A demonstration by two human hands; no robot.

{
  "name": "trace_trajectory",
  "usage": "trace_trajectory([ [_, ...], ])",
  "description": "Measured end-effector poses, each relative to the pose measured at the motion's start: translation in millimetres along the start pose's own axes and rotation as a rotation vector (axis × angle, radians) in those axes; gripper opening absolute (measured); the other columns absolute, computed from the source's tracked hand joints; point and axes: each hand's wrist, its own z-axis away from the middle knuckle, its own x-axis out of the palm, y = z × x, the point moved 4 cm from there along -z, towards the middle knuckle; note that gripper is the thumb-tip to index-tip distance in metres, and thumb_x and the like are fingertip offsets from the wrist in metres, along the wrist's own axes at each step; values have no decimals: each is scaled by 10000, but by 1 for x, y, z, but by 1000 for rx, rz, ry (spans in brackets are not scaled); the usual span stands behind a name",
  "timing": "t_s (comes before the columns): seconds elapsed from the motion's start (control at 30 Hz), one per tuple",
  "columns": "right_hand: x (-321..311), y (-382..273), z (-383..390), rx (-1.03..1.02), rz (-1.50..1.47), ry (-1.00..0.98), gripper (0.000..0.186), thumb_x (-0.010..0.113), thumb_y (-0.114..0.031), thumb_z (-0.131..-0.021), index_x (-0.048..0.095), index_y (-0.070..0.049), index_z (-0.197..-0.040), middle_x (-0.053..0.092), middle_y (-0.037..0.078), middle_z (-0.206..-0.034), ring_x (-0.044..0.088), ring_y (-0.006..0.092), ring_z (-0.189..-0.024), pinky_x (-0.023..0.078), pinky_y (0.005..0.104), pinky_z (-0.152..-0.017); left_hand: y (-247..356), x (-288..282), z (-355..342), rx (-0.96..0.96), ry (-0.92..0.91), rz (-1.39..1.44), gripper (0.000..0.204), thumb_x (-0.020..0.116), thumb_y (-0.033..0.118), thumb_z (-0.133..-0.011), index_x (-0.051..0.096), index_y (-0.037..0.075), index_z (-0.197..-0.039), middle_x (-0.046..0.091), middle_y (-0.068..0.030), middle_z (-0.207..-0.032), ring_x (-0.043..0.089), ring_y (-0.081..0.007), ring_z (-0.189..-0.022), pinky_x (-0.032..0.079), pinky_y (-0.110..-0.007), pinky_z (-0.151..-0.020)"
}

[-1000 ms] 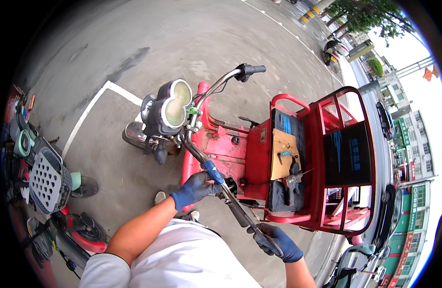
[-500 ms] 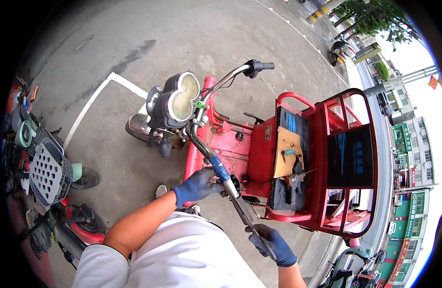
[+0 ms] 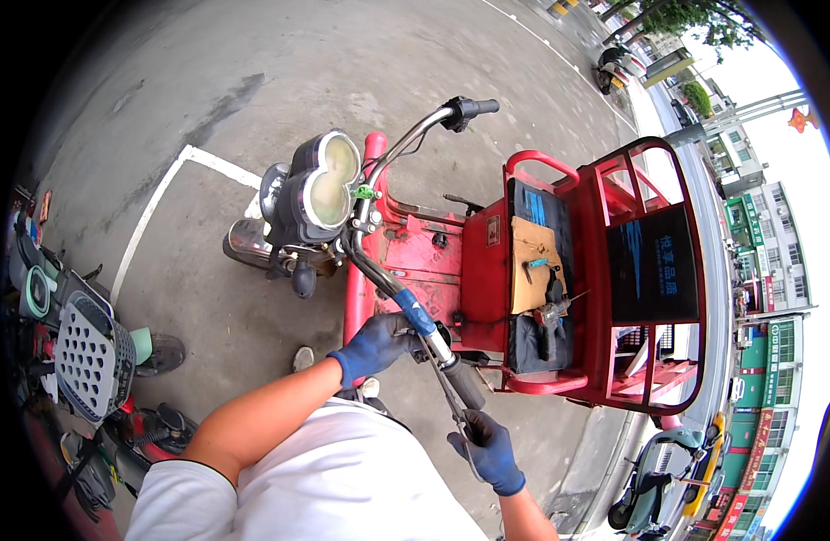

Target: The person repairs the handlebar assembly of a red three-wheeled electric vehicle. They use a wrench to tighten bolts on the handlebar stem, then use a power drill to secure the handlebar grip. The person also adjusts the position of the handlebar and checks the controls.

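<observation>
My left hand (image 3: 370, 347), in a blue work glove, is closed at the handlebar (image 3: 379, 270) of a red electric tricycle (image 3: 483, 302), just below a blue-wrapped section (image 3: 413, 308). My gloved right hand (image 3: 485, 451) grips a long, thin grey metal strip or cable (image 3: 453, 401) that runs alongside the black handgrip (image 3: 466, 383); which it is, I cannot tell. A two-dial instrument housing (image 3: 329, 180) sits at the front. On the black seat (image 3: 532, 347) lie a piece of cardboard (image 3: 532, 243), a small teal tool (image 3: 537, 264) and a dark power-tool-like object (image 3: 550, 316).
Parked scooters with a grey basket (image 3: 91, 347) stand at left, another scooter (image 3: 654, 473) and a yellow vehicle (image 3: 703, 464) at lower right, a white scooter (image 3: 618, 68) farther back. Painted lines (image 3: 149, 216) mark the pavement. A street and shopfronts line the right.
My right hand has moved up and left along the thin piece, nearer the handgrip's end. My left hand stays at the bar. The view has shifted slightly.
</observation>
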Motion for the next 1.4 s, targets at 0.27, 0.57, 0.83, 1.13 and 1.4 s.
trace_trajectory([
  [0.27, 1, -12, -10, -153, 133, 11, 327, 761, -197, -805, 630, 3, -1028, 448, 36, -582, 404, 88, -539, 373, 278, -517, 7, 3, 5, -10, 32, -71, 276, 675, 152, -915, 668, 46, -1169, 667, -36, -1114, 606, -134, -1013, 501, -327, -897],
  [0.57, -4, -25, -8, -265, 358, 61, 275, 725, -242, -826, 620, 0, -906, 521, 138, -567, 490, 213, -478, 410, 337, -503, 13, 11, 20, 11, 94, 78, 284, 625, 210, -953, 650, 45, -1183, 667, -27, -945, 590, -78, -824, 501, -256, -755],
  [0.83, -30, -39, -20, 13, 58, 17, 167, 675, -128, -855, 598, 1, -928, 551, 78, -632, 536, 116, -530, 432, 320, -496, 6, 9, 17, 40, 143, -100, 305, 629, 235, -949, 648, 31, -1175, 692, -73, -1031, 630, -122, -947, 499, -283, -860],
  [1.13, -19, -14, -2, 70, 150, -107, 207, 669, -224, -876, 583, -43, -929, 563, 30, -675, 545, 90, -527, 452, 280, -488, -1, 1, 2, 134, 118, 36, 262, 659, 184, -917, 654, 30, -1129, 687, -69, -1048, 629, -131, -979, 501, -299, -889],
  [1.4, -13, -18, -2, 14, 239, -103, 231, 672, -223, -865, 599, -22, -952, 620, 121, -705, 588, 186, -556, 478, 331, -570, -4, -1, -2, 73, 26, 125, 244, 628, 83, -933, 632, 16, -1168, 675, -52, -1078, 624, -128, -988, 508, -291, -886],
])
